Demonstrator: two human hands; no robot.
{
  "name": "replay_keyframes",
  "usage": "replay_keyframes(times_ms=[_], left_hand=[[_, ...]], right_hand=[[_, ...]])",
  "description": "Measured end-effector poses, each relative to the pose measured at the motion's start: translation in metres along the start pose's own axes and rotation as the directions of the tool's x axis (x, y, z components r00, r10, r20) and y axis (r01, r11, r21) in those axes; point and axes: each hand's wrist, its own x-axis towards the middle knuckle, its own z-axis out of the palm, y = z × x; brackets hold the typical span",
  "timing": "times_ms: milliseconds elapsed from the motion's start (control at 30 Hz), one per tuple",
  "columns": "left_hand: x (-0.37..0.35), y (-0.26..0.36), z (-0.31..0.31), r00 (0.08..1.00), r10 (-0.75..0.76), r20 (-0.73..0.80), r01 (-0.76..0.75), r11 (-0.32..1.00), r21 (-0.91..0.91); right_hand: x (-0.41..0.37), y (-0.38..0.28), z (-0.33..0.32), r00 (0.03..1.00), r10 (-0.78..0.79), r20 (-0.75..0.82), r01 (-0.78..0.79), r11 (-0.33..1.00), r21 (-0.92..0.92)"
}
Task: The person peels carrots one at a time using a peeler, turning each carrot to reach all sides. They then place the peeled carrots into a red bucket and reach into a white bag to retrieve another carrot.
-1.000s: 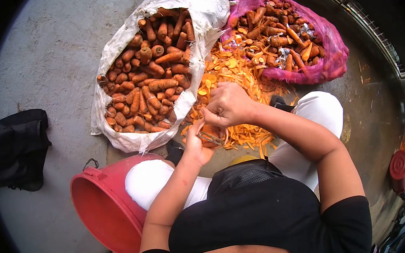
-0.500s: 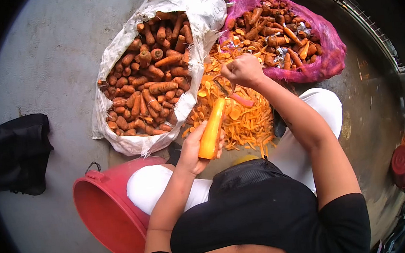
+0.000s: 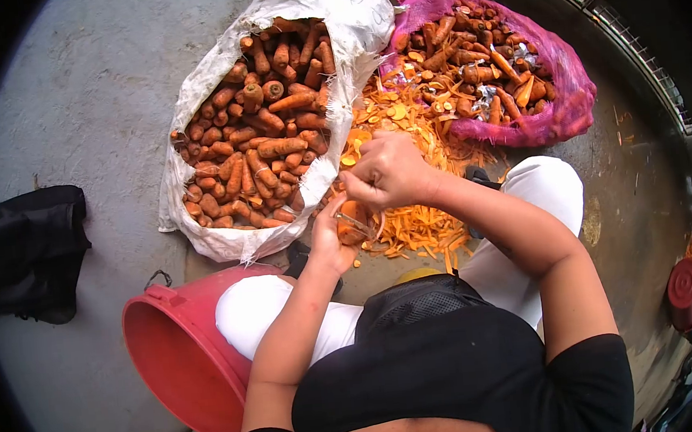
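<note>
My left hand (image 3: 332, 248) is wrapped round a carrot (image 3: 351, 224), held above the peelings in front of my lap. The part of the carrot that shows is brownish orange; the rest is hidden by my hands. Close above it, my right hand (image 3: 391, 172) is closed in a fist on a peeler (image 3: 375, 227), whose thin metal head lies against or just beside the carrot. The peeler's handle is mostly covered by the fist. A heap of orange peelings (image 3: 422, 233) and cut carrot slices spreads on the floor beneath both hands.
A white sack (image 3: 191, 106) full of unpeeled carrots stands front left. Behind the peelings, a pink mesh bag (image 3: 567, 85) holds carrots and scraps. A red bucket (image 3: 207, 308) lies tilted by my left knee. Black cloth (image 3: 36, 252) is at far left; another red container (image 3: 685, 293) stands far right.
My right hand has come down and toward me with the peeler, from beyond the carrot to beside it. The bright peeled length of carrot seen before no longer shows; a browner surface does.
</note>
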Motion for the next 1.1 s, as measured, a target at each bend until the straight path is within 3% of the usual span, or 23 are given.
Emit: replay_keyframes(times_ms=[133,233,333,500,533,633,733,800,933,1067,1100], left_hand=[[0.0,-0.002,-0.001,0.998,-0.012,0.066,0.011,1.0,0.019],[-0.005,-0.003,0.007,0.999,-0.045,-0.018,0.045,0.999,-0.014],[-0.01,-0.006,0.003,0.985,-0.042,0.165,0.032,0.998,0.062],[-0.005,-0.007,-0.001,0.989,0.018,0.144,-0.033,0.994,0.104],[-0.007,-0.007,0.001,0.99,0.037,0.134,-0.052,0.992,0.113],[-0.024,0.003,0.001,0.978,-0.104,0.179,0.037,0.938,0.343],[-0.024,0.0,0.0,0.961,-0.089,0.261,0.003,0.949,0.314],[-0.027,0.004,0.005,0.938,-0.094,0.332,-0.021,0.945,0.326],[-0.032,0.01,0.014,0.923,-0.072,0.378,-0.051,0.951,0.306],[-0.022,0.014,0.012,0.929,-0.081,0.362,0.025,0.987,0.157],[-0.014,0.013,0.005,0.935,-0.073,0.346,0.016,0.986,0.165]], right_hand=[[-0.007,0.004,0.003,0.999,-0.029,0.016,0.029,1.0,0.012],[-0.009,0.004,0.002,0.999,-0.042,0.019,0.041,0.999,0.016],[-0.009,0.003,0.003,0.997,-0.071,0.018,0.071,0.997,0.029],[-0.012,0.01,0.008,0.998,-0.048,0.043,0.045,0.997,0.063],[-0.012,0.014,0.009,1.0,0.003,0.027,-0.004,0.999,0.032],[-0.008,0.039,0.008,0.992,0.107,-0.062,-0.11,0.993,-0.05],[-0.012,0.068,0.002,0.973,0.202,-0.107,-0.219,0.96,-0.174],[-0.015,0.084,-0.002,0.95,0.313,-0.022,-0.294,0.866,-0.404],[-0.013,0.09,-0.001,0.808,0.587,-0.062,-0.567,0.743,-0.357],[-0.004,0.073,0.005,0.836,0.544,-0.078,-0.547,0.812,-0.204],[0.001,0.057,-0.002,0.831,0.555,-0.012,-0.554,0.827,-0.092]])
